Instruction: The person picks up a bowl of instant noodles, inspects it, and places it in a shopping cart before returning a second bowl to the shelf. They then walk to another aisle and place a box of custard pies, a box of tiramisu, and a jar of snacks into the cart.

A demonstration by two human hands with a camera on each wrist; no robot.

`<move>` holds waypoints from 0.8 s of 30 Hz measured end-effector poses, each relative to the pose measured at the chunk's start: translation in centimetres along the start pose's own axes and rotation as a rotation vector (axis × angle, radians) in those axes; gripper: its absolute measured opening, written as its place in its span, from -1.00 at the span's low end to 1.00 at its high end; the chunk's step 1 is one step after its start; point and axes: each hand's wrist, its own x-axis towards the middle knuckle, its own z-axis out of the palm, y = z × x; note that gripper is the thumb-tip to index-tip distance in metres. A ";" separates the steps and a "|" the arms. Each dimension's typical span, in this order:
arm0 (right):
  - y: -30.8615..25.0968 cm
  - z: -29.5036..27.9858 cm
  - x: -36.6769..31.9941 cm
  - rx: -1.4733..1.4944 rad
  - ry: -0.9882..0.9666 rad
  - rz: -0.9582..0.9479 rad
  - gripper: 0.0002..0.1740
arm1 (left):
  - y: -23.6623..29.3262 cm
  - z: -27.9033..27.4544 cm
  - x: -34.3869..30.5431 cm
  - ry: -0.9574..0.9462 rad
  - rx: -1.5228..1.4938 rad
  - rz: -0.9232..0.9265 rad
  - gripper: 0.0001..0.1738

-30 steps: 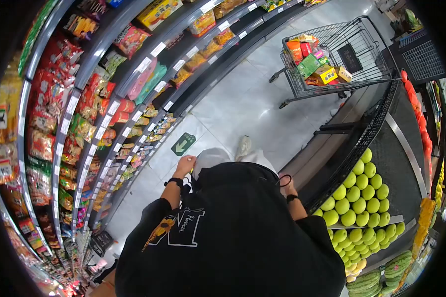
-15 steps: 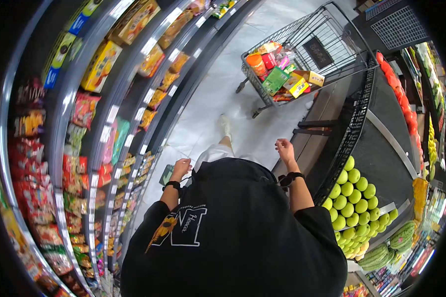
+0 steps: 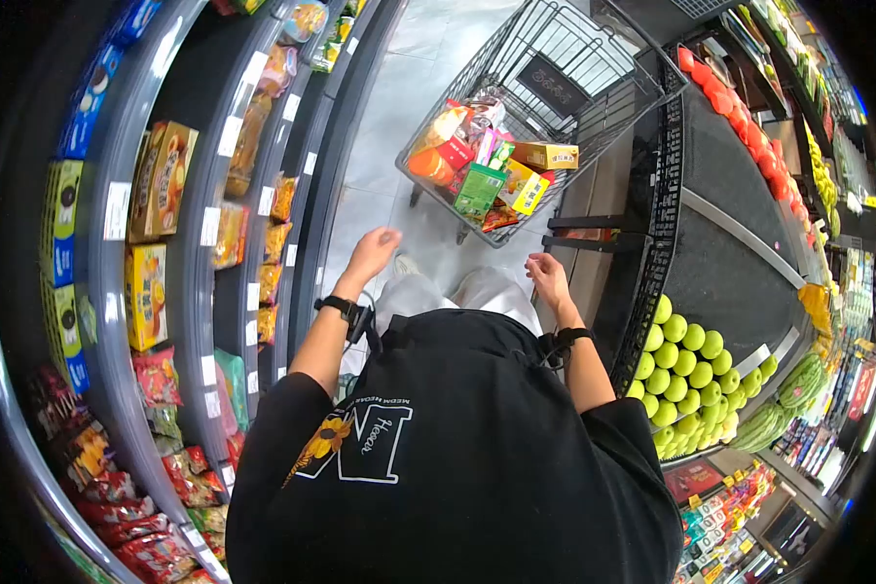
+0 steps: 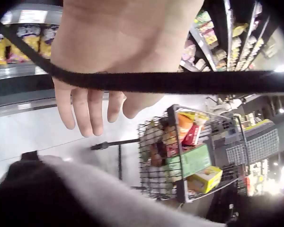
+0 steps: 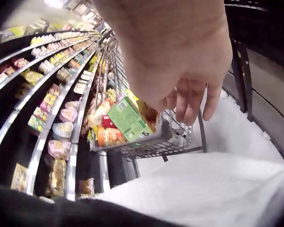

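Note:
Both hands hang in front of the body and hold nothing. The left hand [image 3: 374, 255], palm side down, has relaxed fingers; in the left wrist view the left hand [image 4: 111, 52] shows them loosely extended. On the other side, the right hand [image 3: 549, 276] is slightly bent at the fingers, and the right hand [image 5: 180, 61] looks just as empty in the right wrist view. Ahead of both stands a wire shopping cart [image 3: 594, 60], touched by neither. It carries a green box [image 3: 479, 190], a yellow box [image 3: 523, 187], an orange package [image 3: 431, 166] and several other packages.
Shelves [image 3: 197, 321] of packaged snacks line the left side. At the right, green apples [image 3: 686, 365] lie on a dark display stand [image 3: 711, 253] with a black mesh edge, and watermelons [image 3: 800, 384] are beyond them. Pale floor [image 3: 372, 146] runs between shelves and cart.
The cart appears closer and further left. Both hands have risen forward from beside the hips, and the shelves and apples have shifted in view as the person walks and turns.

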 end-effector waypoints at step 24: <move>-7.1 -9.1 21.8 -0.309 -0.787 -0.235 -0.52 | 14.2 20.3 15.6 0.038 0.636 -0.220 -0.39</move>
